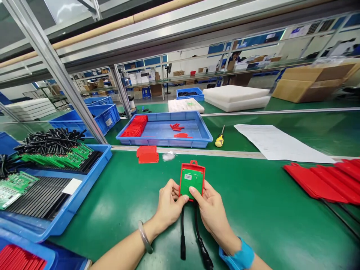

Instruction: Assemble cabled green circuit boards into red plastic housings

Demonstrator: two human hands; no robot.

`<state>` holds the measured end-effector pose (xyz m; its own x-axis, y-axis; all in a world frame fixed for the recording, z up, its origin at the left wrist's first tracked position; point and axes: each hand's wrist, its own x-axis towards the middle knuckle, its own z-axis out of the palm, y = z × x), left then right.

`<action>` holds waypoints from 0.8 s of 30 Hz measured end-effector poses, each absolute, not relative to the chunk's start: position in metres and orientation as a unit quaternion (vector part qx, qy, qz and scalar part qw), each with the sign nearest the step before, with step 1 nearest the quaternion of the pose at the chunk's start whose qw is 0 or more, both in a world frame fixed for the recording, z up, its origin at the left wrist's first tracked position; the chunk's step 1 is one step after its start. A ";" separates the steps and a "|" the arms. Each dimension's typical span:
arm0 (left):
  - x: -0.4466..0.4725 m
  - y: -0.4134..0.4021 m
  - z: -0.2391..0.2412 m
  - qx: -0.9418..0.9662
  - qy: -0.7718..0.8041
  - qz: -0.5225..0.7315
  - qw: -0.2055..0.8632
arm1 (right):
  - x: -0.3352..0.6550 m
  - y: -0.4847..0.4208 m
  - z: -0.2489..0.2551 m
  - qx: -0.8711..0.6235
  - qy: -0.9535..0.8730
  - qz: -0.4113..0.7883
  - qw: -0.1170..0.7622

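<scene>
Between both hands, above the green bench, is a red plastic case (pixel 193 162) with a green circuit board (pixel 192 180) lying in it, a small white label on the board. Gripping the case's lower left corner is my left hand (pixel 168 202), its thumb at the bottom edge. My right hand (pixel 210 206) grips the lower right side, thumb pressed on the board. Two black cables (pixel 197 225) hang from the case's lower end, their connectors toward me. The fingers behind the case are partly hidden.
Left, a blue tray (pixel 98 165) holds circuit boards with black cables. Ahead, a shallow blue bin (pixel 165 140) contains red panels and small red strips. Red plates (pixel 147 154) and a clear plastic scrap (pixel 169 156) lie before it. A yellow screwdriver (pixel 219 140), paper sheets (pixel 278 142) and red cases (pixel 323 182) are rightward.
</scene>
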<state>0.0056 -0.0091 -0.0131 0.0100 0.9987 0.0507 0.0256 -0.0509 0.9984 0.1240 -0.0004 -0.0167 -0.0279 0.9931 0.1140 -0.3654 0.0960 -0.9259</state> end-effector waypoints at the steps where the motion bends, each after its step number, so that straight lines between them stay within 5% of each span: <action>1: 0.007 -0.010 -0.012 0.526 0.499 0.504 0.470 | 0.123 -0.002 -0.017 -0.362 -0.443 0.557 0.601; 5: 0.008 -0.009 -0.008 0.523 0.500 0.510 0.465 | 0.126 -0.004 -0.013 -0.370 -0.446 0.545 0.606; 13: -0.006 -0.001 0.004 0.449 0.401 0.477 0.640 | 0.139 0.009 0.000 -0.347 -0.378 0.689 0.513; 24: 0.009 -0.003 -0.011 0.422 0.409 0.525 0.616 | 0.124 0.004 -0.009 -0.365 -0.364 0.659 0.548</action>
